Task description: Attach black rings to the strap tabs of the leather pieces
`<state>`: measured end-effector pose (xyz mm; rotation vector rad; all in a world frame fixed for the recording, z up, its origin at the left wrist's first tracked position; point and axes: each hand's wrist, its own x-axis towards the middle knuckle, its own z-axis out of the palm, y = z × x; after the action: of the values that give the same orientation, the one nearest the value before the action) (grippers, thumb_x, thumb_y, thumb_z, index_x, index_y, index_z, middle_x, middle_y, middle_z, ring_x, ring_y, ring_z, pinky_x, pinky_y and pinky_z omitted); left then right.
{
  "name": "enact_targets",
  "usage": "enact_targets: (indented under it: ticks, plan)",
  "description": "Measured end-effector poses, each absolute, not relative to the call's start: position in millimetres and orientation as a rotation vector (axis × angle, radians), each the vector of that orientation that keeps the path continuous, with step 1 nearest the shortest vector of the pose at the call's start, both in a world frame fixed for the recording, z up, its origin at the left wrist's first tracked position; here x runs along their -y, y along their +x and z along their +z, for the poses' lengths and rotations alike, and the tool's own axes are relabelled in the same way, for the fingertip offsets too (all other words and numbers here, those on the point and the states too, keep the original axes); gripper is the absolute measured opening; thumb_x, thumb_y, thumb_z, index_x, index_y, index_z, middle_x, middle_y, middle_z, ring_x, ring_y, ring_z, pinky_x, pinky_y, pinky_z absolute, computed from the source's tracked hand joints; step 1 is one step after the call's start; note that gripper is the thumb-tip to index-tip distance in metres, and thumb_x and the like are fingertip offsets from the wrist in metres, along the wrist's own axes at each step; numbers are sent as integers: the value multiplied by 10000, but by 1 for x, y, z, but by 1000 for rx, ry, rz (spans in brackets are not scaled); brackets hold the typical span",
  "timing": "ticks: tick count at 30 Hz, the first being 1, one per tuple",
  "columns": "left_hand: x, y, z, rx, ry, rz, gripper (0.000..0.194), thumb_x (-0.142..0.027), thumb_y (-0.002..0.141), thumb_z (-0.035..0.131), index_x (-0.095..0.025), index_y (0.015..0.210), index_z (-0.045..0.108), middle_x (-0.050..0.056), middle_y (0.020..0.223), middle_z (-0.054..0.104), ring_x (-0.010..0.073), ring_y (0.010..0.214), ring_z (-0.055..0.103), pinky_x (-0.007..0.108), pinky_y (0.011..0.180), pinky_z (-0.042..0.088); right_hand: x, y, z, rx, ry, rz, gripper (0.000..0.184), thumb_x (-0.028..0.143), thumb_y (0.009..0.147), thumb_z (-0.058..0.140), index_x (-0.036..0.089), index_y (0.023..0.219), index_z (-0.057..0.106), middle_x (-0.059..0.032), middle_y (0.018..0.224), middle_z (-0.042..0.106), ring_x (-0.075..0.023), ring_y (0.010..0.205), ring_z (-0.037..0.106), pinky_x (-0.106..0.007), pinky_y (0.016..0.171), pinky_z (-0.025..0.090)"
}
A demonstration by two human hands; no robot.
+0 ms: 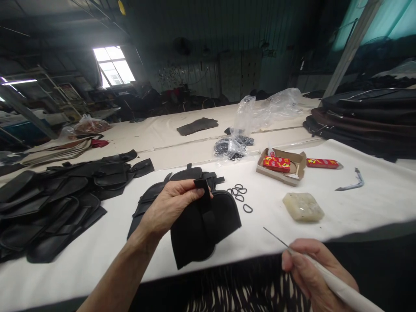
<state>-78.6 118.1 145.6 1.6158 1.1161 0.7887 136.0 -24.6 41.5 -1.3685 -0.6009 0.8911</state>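
Observation:
My left hand (172,208) grips a black padded piece (208,234) with a rounded edge and a narrow black strap (204,195) across it. Beneath that hand lies more black padded work (152,199). My right hand (312,268) sits at the table's near edge, holding a white-handled awl (338,286) whose thin steel needle (276,238) points up and left. Several small black D-rings (239,195) lie on the white table cover just right of the black piece. A pale translucent block of wax or soap (303,207) rests between my two hands, touching neither.
An open cardboard box (281,169) holds red packets, and another red packet (321,163) lies beside it. A bent metal tool (352,182) sits at right. Black pieces (48,208) are heaped at left, dark material (360,121) is stacked at right, and plastic bags (247,117) lie farther back.

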Motion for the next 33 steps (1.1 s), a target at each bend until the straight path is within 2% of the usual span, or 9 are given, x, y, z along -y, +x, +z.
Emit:
enact_targets:
  ticks: [3, 5, 9, 10, 12, 16, 20, 24, 33]
  plan:
    - [-123, -71, 121, -1057, 1593, 643, 212, -297, 798, 556, -162, 802, 719, 36, 788, 703, 177, 752, 623, 252, 698, 463, 15, 138, 42, 660, -1405, 810, 332, 456, 686, 706, 186, 838, 585, 7, 536, 590, -111, 401, 456, -202, 357, 331]
    - [-125, -63, 98, -1093, 1739, 563, 210, -265, 797, 535, -167, 756, 716, 30, 743, 690, 177, 722, 617, 263, 685, 464, 4, 143, 38, 872, -1443, 698, 270, 440, 768, 638, 184, 841, 588, 14, 541, 572, -114, 418, 476, -203, 373, 352]
    - [-121, -48, 61, -1288, 1990, 670, 167, -183, 757, 547, -188, 672, 690, 45, 814, 649, 206, 825, 564, 322, 789, 408, -26, 154, 20, 1578, -1494, 162, 176, 299, 926, 433, 183, 929, 565, -16, 705, 599, -150, 624, 585, -235, 592, 448]
    - [-118, -45, 56, -1336, 1993, 712, 162, -172, 755, 542, -192, 679, 684, 52, 834, 635, 215, 854, 543, 336, 810, 385, -34, 155, 15, 1741, -1515, -16, 183, 254, 941, 392, 180, 929, 559, -29, 729, 601, -156, 646, 583, -243, 603, 438]
    - [-112, -40, 49, -1415, 1989, 756, 175, -177, 772, 519, -200, 671, 660, 48, 768, 609, 210, 805, 527, 336, 777, 372, -49, 154, 7, 1903, -1527, -151, 197, 189, 930, 389, 181, 843, 565, -33, 683, 578, -174, 627, 548, -266, 582, 404]
    - [-103, -31, 42, -1470, 1881, 741, 244, -245, 808, 483, -203, 574, 540, -21, 481, 491, 154, 509, 489, 269, 570, 362, -71, 145, -1, 2098, -1500, -274, 223, 71, 882, 391, 168, 805, 576, -75, 725, 585, -220, 683, 520, -307, 605, 377]
    - [-98, -23, 32, -1473, 1708, 745, 252, -297, 841, 411, -209, 611, 466, -51, 408, 464, 127, 362, 470, 228, 452, 352, -80, 140, -4, 2234, -1476, -363, 244, 28, 862, 394, 175, 775, 567, -86, 742, 575, -233, 702, 504, -310, 604, 367]
    - [-99, -21, 26, -1447, 1604, 755, 231, -294, 821, 422, -203, 611, 458, -23, 468, 544, 123, 368, 492, 212, 417, 356, -83, 139, -5, 2303, -1478, -418, 246, 9, 847, 407, 182, 739, 545, -70, 708, 555, -225, 678, 492, -303, 575, 345]
    - [-98, -23, 23, -1378, 1488, 813, 177, -234, 798, 427, -189, 643, 502, -18, 462, 541, 128, 404, 504, 215, 446, 386, -90, 143, -5, 2305, -1447, -421, 260, -14, 840, 370, 189, 748, 503, -50, 694, 535, -209, 660, 475, -287, 559, 333]
